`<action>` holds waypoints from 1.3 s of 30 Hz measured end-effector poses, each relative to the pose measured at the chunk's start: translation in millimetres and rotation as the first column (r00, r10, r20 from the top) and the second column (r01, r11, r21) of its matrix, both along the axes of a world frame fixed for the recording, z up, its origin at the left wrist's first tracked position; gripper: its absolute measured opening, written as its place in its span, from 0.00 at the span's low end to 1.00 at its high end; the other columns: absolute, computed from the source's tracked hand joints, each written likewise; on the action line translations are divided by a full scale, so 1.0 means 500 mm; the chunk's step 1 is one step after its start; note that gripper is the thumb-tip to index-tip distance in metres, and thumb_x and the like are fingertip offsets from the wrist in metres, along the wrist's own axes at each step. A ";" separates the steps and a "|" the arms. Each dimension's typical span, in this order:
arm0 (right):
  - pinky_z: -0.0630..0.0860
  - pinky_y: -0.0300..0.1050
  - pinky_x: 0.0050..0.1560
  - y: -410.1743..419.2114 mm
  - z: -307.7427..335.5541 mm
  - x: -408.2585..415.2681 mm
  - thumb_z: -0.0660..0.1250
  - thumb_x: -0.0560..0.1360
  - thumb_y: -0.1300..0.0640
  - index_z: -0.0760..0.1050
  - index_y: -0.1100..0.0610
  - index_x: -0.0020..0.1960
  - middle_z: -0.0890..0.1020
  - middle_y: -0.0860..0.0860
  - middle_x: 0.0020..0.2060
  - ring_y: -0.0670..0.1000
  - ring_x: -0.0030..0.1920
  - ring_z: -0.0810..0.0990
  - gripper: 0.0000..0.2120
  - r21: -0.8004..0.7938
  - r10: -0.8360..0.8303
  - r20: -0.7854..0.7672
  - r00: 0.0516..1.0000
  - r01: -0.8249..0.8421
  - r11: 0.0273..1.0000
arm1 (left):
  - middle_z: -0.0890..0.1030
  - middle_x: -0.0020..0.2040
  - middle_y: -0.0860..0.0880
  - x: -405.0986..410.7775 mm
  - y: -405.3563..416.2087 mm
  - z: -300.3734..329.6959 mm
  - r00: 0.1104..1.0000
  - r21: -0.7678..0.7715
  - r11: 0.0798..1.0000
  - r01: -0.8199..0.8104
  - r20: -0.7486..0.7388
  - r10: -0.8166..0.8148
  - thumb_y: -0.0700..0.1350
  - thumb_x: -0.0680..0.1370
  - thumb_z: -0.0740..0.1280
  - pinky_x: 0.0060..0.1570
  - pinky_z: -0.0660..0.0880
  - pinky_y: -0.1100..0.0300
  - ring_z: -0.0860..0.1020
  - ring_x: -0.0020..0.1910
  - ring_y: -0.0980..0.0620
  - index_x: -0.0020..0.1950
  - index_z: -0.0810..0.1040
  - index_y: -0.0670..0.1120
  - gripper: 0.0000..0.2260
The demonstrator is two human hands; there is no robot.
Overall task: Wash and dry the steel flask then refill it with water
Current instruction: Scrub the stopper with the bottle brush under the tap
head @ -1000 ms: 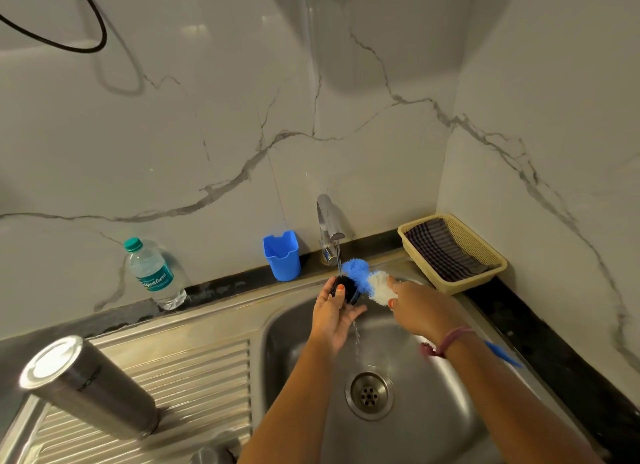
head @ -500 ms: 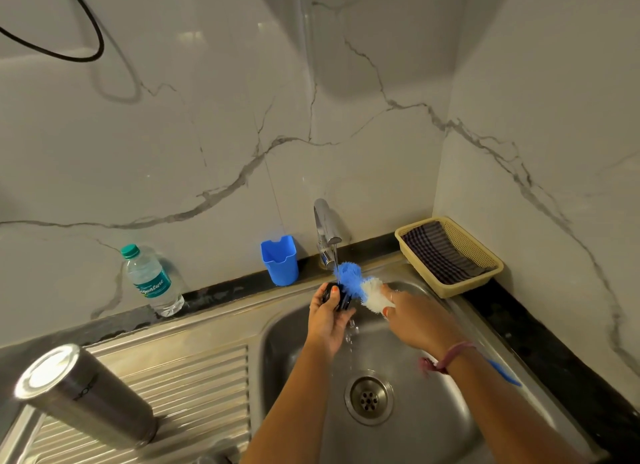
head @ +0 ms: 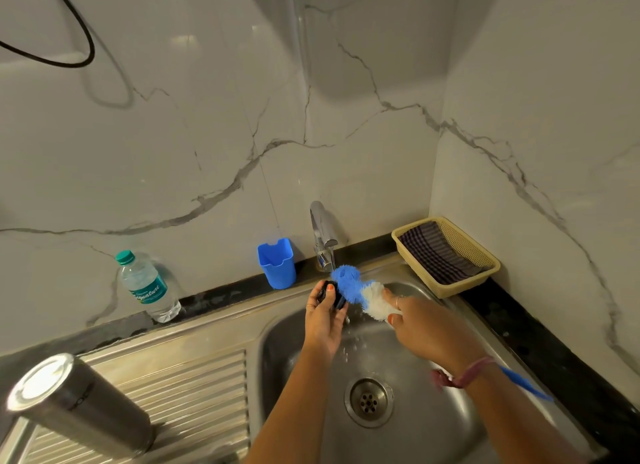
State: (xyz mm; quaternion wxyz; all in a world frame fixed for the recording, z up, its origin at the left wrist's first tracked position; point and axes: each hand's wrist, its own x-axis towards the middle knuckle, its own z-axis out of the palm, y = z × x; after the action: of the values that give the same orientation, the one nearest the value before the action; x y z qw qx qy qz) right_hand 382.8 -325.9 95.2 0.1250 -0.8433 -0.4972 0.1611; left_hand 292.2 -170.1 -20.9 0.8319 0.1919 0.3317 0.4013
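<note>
Both forearms reach forward side by side, the left hand [head: 323,316] curled in a grip, the right hand [head: 424,328] likewise clasped, wrist banded.

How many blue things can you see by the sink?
2 all-blue things: a blue cup on the counter left of the tap, and a blue-and-white brush held by the right hand under the tap. More may be hidden.

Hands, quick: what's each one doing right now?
Left hand: grip closed on the black cap.
Right hand: grip closed on the brush, under the tap.
</note>
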 end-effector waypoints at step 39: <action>0.77 0.43 0.50 0.069 -0.041 0.010 0.57 0.80 0.53 0.72 0.58 0.63 0.80 0.54 0.48 0.50 0.48 0.79 0.15 -0.034 -0.068 0.004 0.998 0.068 0.997 | 0.75 0.65 0.39 -0.014 0.000 -0.016 0.996 -0.041 0.997 -0.063 -0.058 0.061 0.35 0.83 0.60 0.68 0.72 0.42 0.77 0.64 0.39 0.66 0.73 0.48 0.15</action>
State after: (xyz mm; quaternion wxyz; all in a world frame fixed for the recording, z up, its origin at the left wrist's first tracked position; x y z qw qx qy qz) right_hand 388.0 -291.6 74.8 0.1154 -0.8619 -0.4657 0.1641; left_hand 285.3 -170.0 -28.8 0.8133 0.1749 0.3696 0.4140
